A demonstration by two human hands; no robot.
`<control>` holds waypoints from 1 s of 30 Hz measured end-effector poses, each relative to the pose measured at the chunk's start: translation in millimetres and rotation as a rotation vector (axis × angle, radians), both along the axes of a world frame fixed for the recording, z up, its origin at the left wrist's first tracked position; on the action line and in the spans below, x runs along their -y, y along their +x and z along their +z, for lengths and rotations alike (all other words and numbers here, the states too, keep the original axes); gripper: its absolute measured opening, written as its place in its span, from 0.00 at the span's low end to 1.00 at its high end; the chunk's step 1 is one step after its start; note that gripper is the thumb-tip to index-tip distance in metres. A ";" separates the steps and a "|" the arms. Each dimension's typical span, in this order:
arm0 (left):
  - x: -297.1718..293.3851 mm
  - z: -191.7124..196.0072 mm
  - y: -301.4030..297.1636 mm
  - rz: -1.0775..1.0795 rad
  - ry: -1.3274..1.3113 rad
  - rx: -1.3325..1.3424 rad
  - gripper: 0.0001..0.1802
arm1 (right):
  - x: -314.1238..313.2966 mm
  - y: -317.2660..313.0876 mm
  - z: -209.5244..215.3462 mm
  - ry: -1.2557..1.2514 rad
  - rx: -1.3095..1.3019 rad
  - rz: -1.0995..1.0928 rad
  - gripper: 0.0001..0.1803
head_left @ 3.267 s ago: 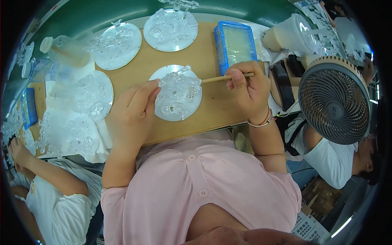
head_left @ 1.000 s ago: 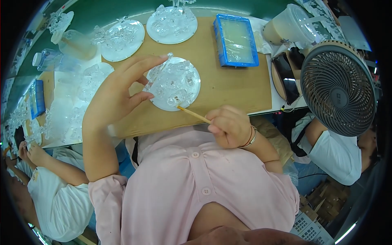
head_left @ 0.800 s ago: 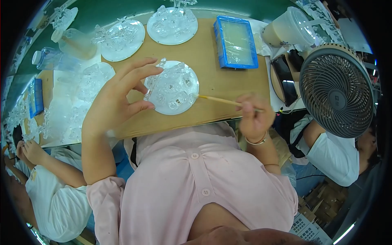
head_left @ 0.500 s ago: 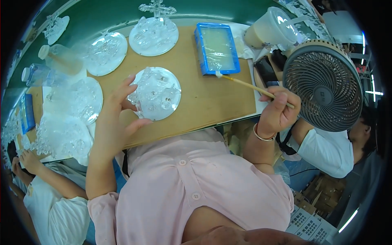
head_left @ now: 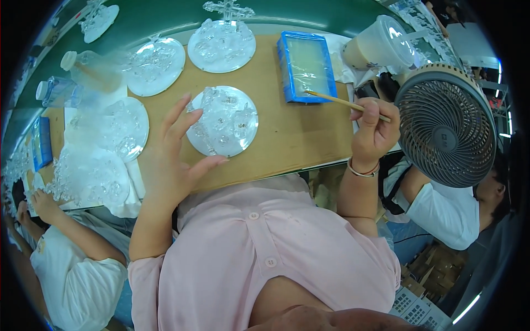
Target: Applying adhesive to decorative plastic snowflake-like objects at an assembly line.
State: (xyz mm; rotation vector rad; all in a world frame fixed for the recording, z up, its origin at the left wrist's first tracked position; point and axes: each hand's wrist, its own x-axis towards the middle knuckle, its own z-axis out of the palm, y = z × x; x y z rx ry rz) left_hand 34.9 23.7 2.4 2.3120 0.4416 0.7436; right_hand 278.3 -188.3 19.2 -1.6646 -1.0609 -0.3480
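In the middle of the cardboard lies a round white disc [head_left: 251, 118] bearing clear plastic pieces [head_left: 221, 122]. My left hand [head_left: 179, 146] is curved round its left side, fingers and thumb apart, with nothing held. Whether a fingertip touches the rim I cannot tell. My right hand [head_left: 375, 126] pinches a thin wooden-handled brush [head_left: 345, 102], pointing left. Its tip is at the pale, film-like surface inside a blue-rimmed rectangular tray [head_left: 286, 69]; contact is hard to make out.
More discs with clear pieces stand behind [head_left: 222, 47] and left [head_left: 130, 129], one beneath a clear cross [head_left: 229, 10]. Two bottles [head_left: 61, 92] are at left. A lidded cup [head_left: 375, 47] and a fan [head_left: 447, 129] stand right. Co-workers sit at left [head_left: 83, 243] and right [head_left: 441, 204].
The brush tip has gone from the tray's near edge to over its pale surface. My left hand stays spread beside the disc. The whole view has shifted slightly.
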 end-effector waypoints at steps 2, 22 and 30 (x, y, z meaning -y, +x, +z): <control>-0.6 -1.7 0.6 -0.007 0.017 0.021 0.43 | 2.0 0.8 0.7 -0.029 0.002 -0.005 0.08; 8.6 -7.5 5.3 -0.017 -0.012 0.066 0.45 | -23.0 -50.1 -14.1 -0.132 0.063 0.274 0.04; 11.7 -11.3 7.4 -0.009 -0.076 0.121 0.45 | -26.5 -49.0 -12.7 -0.166 0.137 0.204 0.04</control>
